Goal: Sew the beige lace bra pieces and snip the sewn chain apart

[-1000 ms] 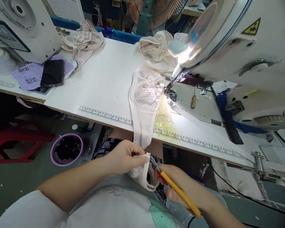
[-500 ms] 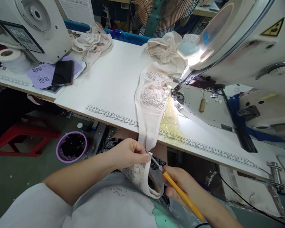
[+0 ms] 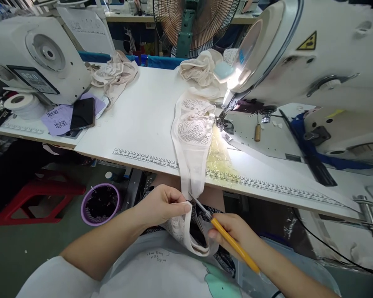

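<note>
A cream lace bra [image 3: 192,151] runs from the sewing machine's needle area down over the table's front edge to my lap. My left hand [image 3: 166,205] pinches its edge between thumb and fingers. My right hand [image 3: 231,229] is closed around an orange-handled tool [image 3: 234,244] with a slim metal tip. That tip points up and left, close to the bra band just beside my left fingertips. Whether it touches the fabric I cannot tell. The lower part of the bra [image 3: 202,250] hangs in a loop below my hands.
The lit sewing machine [image 3: 276,54] stands at right, with yellow transparent material [image 3: 219,159] below its needle. A phone [image 3: 82,113], papers and a second machine [image 3: 46,58] are at left. More beige garments [image 3: 202,66] lie behind. A purple basket [image 3: 101,205] and red stool [image 3: 40,194] are on the floor.
The camera view has shifted, so the table appears slightly lower and further left. The tool's tip is a little further up-left, past my left fingertips. Both hands keep their grips.
</note>
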The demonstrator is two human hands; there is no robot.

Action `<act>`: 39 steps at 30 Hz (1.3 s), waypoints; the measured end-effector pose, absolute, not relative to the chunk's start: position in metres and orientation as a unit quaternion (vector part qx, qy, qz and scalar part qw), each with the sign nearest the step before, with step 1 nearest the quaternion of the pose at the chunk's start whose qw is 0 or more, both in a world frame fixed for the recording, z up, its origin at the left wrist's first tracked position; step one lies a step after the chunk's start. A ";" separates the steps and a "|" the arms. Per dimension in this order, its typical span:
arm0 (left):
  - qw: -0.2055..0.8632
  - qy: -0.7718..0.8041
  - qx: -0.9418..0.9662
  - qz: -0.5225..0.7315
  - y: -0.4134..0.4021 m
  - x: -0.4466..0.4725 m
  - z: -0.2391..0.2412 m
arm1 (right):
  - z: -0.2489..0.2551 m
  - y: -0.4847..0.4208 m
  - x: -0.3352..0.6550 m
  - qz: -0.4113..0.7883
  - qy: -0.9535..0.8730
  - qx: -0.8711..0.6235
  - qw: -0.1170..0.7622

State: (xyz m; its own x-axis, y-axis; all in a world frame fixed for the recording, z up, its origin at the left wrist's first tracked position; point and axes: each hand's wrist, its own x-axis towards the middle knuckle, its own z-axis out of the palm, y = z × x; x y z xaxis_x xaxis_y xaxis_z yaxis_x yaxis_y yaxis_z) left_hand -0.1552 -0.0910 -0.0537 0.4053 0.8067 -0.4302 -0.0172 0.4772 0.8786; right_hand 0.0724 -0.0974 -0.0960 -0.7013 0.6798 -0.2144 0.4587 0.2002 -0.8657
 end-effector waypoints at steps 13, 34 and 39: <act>0.622 0.506 0.449 0.395 -0.101 -0.162 -0.037 | -0.080 -0.100 0.033 0.478 -0.734 -0.392 0.283; 0.418 0.553 0.578 0.430 -0.108 -0.173 -0.036 | -0.106 -0.114 0.038 0.419 -0.753 -0.423 0.279; 0.437 0.542 0.550 0.461 -0.108 -0.170 -0.039 | -0.107 -0.114 0.039 0.443 -0.743 -0.425 0.268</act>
State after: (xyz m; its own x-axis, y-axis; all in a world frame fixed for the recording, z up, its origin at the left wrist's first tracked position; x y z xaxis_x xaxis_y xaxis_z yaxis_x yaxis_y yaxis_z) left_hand -0.1703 -0.1083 -0.0394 -0.0115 0.9994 0.0333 0.1933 -0.0305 0.9807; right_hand 0.0393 -0.1143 -0.1071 -0.4963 0.8679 0.0210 0.3935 0.2465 -0.8857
